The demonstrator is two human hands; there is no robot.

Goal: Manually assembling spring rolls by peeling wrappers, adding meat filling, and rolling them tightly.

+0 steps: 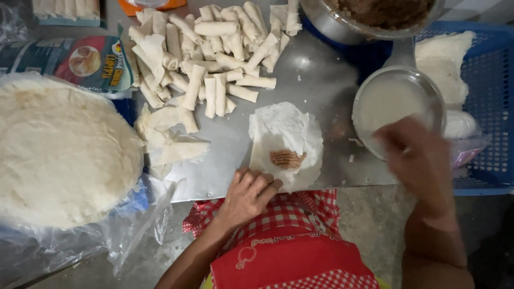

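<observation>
With a heap of pale rolled wrappers [214, 59] finished, you've got one thin white wrapper [286, 144] lying flat on the metal tray [321, 80], brown filling on it and unrolled, your left hand [249, 195] pressing its near edge with flat fingers, your blurred right hand [417, 160], holding nothing visible, over the round bowl of whitish paste [396, 101].

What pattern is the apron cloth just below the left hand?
Red-and-white check on the apron, seen in the head view, just under the left hand, with a plain red panel lower down.

Work surface: my metal tabletop [316, 80], grey, dully reflective.
Floor: bare concrete [369, 214] below me, mottled grey.
Light: soft, from overhead.
</observation>
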